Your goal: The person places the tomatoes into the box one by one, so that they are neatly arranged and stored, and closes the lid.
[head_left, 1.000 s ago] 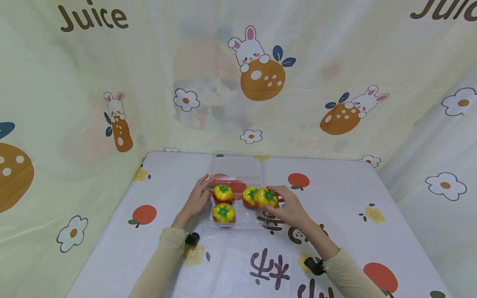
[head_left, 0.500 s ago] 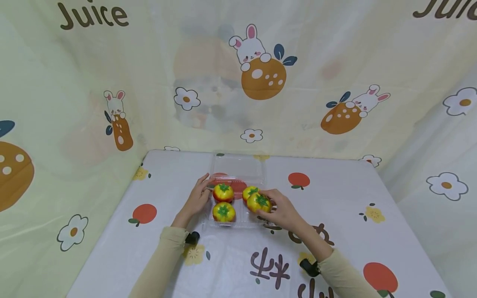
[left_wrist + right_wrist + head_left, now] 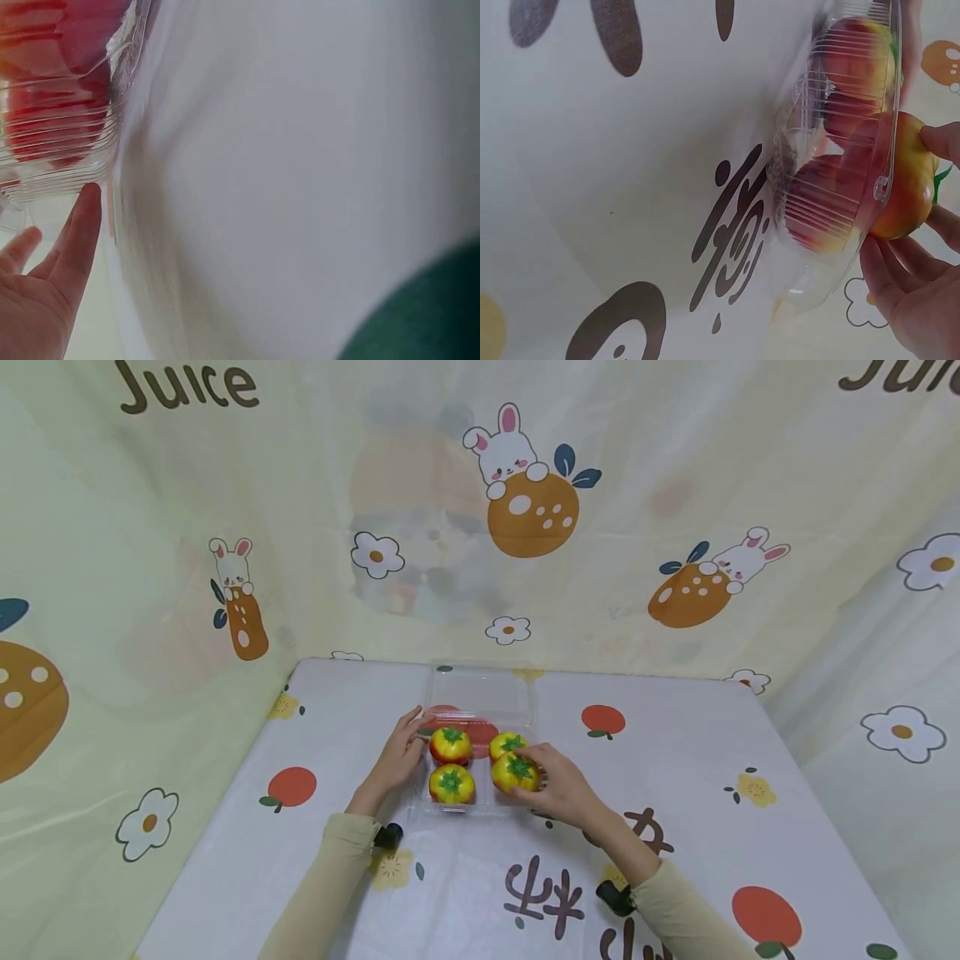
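A clear plastic clamshell box [image 3: 480, 797] lies on the table with its lid folded back. Two yellow-red fruits with green star-shaped tops, like persimmons, sit on its left side, a rear fruit [image 3: 450, 746] and a front fruit [image 3: 452, 785]. Another fruit [image 3: 507, 744] sits at the rear right. My right hand [image 3: 561, 785] grips a fourth fruit [image 3: 514, 772] between thumb and fingers, at the box's front right. In the right wrist view, this held fruit [image 3: 909, 176] still stands partly above the rim. My left hand [image 3: 397, 758] touches the box's left side with straight fingers.
The transparent lid [image 3: 480, 689] lies back toward the rear of the table. A printed white cloth [image 3: 465, 885] covers the table, and patterned curtains [image 3: 300, 527] hang behind and at the sides.
My right hand has moved left and slightly down with the held fruit, bringing it from over the box's right edge to in front of the rear right fruit. My left hand has stayed still.
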A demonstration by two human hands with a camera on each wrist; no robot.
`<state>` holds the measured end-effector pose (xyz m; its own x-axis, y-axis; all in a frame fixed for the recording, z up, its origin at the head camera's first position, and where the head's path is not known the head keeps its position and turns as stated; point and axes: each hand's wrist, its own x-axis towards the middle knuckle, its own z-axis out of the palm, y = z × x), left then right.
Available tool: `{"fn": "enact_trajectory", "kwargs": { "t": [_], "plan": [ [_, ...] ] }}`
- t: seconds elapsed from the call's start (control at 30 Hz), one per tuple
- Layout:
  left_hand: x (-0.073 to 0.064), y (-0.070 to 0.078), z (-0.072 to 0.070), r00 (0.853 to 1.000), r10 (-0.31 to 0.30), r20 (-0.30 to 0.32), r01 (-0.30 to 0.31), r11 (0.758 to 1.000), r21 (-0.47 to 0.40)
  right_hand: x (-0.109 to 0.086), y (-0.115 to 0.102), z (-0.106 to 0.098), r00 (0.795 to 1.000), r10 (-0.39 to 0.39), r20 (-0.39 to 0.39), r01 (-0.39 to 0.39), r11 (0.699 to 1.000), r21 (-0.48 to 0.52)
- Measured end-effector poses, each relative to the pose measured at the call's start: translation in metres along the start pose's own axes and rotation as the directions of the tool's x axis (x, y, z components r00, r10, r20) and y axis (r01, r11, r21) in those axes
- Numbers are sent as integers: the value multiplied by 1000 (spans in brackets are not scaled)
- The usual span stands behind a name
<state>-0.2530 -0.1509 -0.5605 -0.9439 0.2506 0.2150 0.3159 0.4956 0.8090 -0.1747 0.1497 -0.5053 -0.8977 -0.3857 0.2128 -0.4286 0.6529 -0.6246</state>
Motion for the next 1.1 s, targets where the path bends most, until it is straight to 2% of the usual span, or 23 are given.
{"fn": "enact_trajectory", "kwargs": {
  "t": [0.53,0.9,1.1],
  "plan": [
    [1,-2,0,1000,-10,-5,10,1000,8,11,-11,7,991,83,109,-77,995,-55],
    [0,-3,-1,1000,-16,0,16,1000,0,14,-17,15,985,70,155,-50,991,-127],
    [1,-3,-1,1000,-7,-5,7,1000,3,17,-18,16,982,90,166,-63,985,-160]
  ]
}}
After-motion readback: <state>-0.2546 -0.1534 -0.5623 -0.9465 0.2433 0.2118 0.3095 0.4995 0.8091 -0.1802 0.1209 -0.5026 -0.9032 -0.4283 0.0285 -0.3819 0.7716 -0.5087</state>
